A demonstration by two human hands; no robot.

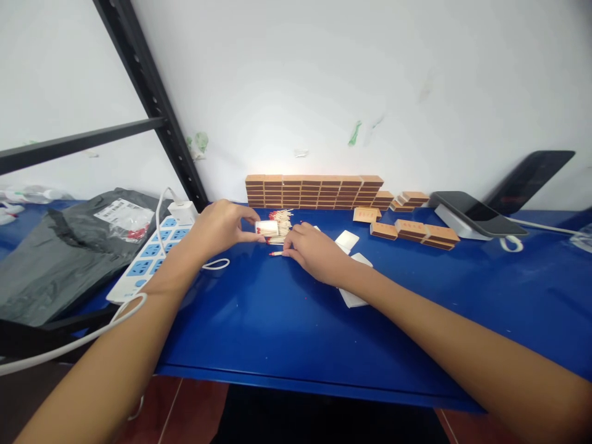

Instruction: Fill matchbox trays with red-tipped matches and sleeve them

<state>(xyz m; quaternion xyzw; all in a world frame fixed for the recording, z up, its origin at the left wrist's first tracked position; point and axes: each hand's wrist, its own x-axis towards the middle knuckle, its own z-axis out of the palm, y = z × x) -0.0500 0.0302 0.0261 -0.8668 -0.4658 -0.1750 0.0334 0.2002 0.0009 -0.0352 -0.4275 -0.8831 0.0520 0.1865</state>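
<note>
My left hand [221,227] pinches a small white matchbox tray [267,228] filled with red-tipped matches, just above the blue table [259,314]. My right hand [314,251] rests palm down beside it, fingers curled at a loose match [276,253] lying on the table. A pile of loose matches [281,217] lies right behind the tray. Empty white trays [348,239] sit by my right wrist.
A wall of stacked brown matchboxes [314,192] lines the back, with several loose boxes [414,231] to its right. A white power strip [155,253] and grey plastic bag [60,246] lie left. A phone on a stand [476,214] sits right. A black shelf post [152,98] rises at left.
</note>
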